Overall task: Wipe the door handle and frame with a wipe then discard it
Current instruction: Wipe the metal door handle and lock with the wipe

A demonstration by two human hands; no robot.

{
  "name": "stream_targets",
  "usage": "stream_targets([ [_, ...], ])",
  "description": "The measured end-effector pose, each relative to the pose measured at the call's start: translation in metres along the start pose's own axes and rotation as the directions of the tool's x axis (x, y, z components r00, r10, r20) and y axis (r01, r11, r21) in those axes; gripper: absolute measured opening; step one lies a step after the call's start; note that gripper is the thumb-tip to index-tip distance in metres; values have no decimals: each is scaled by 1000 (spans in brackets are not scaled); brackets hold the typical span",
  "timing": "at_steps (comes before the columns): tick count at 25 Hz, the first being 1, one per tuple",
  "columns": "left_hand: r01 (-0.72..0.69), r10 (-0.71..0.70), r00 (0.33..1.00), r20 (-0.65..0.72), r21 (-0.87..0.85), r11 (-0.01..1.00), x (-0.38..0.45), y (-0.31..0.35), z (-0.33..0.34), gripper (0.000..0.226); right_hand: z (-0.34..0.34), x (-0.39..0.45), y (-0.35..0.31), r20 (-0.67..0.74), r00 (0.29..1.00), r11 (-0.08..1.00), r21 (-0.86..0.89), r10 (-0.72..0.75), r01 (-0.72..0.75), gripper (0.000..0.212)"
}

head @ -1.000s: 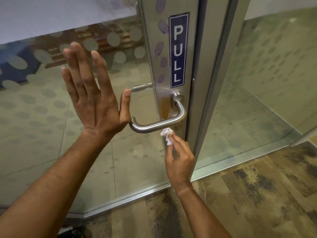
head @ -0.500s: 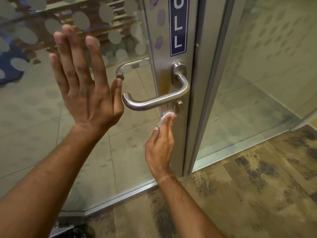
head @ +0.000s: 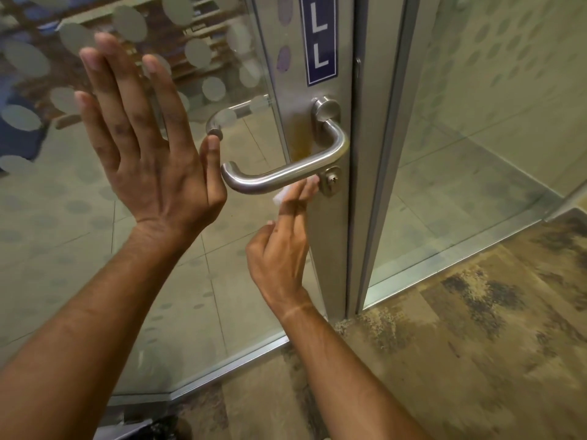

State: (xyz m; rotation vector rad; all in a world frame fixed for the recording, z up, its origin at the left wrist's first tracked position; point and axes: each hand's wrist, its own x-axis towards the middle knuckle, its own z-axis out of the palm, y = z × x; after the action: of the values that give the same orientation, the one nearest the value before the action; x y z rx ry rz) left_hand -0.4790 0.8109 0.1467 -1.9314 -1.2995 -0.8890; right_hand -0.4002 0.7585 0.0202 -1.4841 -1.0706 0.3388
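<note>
My right hand (head: 279, 255) pinches the wipe (head: 283, 194) under the lever handle (head: 286, 177), left hand (head: 149, 147) flat and spread on the glass (head: 79, 249), so I'd press firmly along the underside.

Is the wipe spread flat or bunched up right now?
Bunched: only a small crumpled white wad of the wipe shows, pinched in the right hand fingers under the door handle.

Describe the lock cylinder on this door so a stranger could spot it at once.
Start at the brushed metal door stile bearing the blue sign. Follow it down past the lever handle to the small round lock cylinder just under the handle's bend, beside the right hand's fingertips and the wipe. Unlike the plain round handle mount above, it has a keyhole.
</note>
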Motion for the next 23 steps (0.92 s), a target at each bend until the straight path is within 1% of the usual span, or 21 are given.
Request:
stream_targets([
  [3, -9, 9, 1000, -3, -6, 1000, -1, 0, 0, 73, -5, -14, 7, 97, 983, 986, 33, 157, -161, 93],
  [5, -17, 17, 1000, -19, 3, 1000, 0, -2, 2, 73, -4, -10, 0, 96, 977, 979, 57, 190, -196, 92],
  [8, -31, 31, 999, -36, 7, 1000, 0, -4, 5, 72, -1, 7, -25, -16, 996, 994, 71, 83, -82, 82],
  [10, -31, 31, 999, -35, 11, 999, -1, -4, 6, 72, 0, 12, -29, -77, 997, 998, 56, 21, -17, 73],
  [12, -20, 20, 1000, -24, 19, 1000, -2, -3, 6, 73, -2, 8, -23, -39, 998, 998, 57, 42, -40, 80],
  [15, -13, 13, 1000, -7, 18, 1000, -1, -3, 4, 73, -4, -3, -13, 34, 990, 987, 80, 137, -140, 92],
  [18, 13, -13, 1000, 20, 15, 1000, -1, -3, 3, 75, -3, -1, -20, 39, 981, 974, 121, 189, -192, 94],
  [19, 18, -18, 999, 28, 10, 1000, -1, -2, 3, 75, -2, 2, -24, 29, 983, 975, 124, 181, -183, 93],
  [22, 31, -31, 999, 38, 18, 999, 0, -3, 3, 77, -2, 9, -31, 5, 996, 989, 111, 94, -94, 90],
  [23, 28, -29, 999, 35, 19, 999, 0, -3, 3, 77, -3, 9, -30, 6, 996, 991, 97, 89, -89, 91],
])
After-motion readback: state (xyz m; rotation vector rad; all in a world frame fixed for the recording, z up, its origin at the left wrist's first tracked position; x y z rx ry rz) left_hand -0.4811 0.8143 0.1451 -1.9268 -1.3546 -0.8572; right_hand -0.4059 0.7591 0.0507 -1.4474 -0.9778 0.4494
